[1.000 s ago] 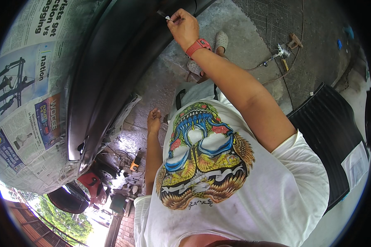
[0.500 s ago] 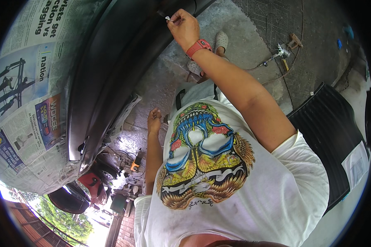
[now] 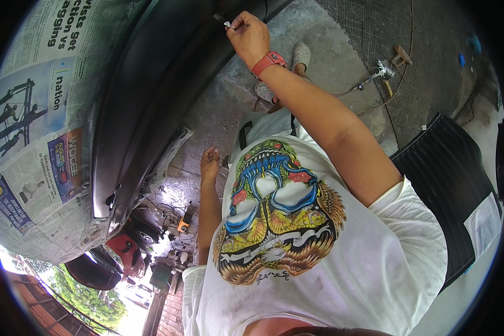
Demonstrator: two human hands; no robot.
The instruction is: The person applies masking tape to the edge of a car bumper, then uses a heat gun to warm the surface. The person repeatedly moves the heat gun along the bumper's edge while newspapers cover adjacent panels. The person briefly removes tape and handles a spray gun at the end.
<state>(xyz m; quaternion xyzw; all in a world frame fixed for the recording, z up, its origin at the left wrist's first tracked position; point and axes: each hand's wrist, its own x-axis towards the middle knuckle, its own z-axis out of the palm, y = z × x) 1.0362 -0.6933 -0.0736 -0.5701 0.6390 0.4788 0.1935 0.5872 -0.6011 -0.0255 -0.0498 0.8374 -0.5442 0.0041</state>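
Note:
My right hand (image 3: 248, 38), with a red watch on the wrist, pinches a small white piece (image 3: 227, 24) against or just over the dark car body panel (image 3: 157, 67) at the top of the view. My left hand (image 3: 209, 162) hangs lower, beside the panel's edge and my white printed shirt (image 3: 375, 269), its fingers curled; I cannot make out whether it holds anything. Newspaper sheets (image 3: 39, 145) cover the car's surface left of the panel.
Clog-shod feet (image 3: 301, 53) stand on the concrete floor. A spray gun (image 3: 385, 70) and hose lie on the right, above a black ribbed panel (image 3: 442, 190). An orange tool (image 3: 185, 224), cables and a red body part (image 3: 123, 252) are at lower left.

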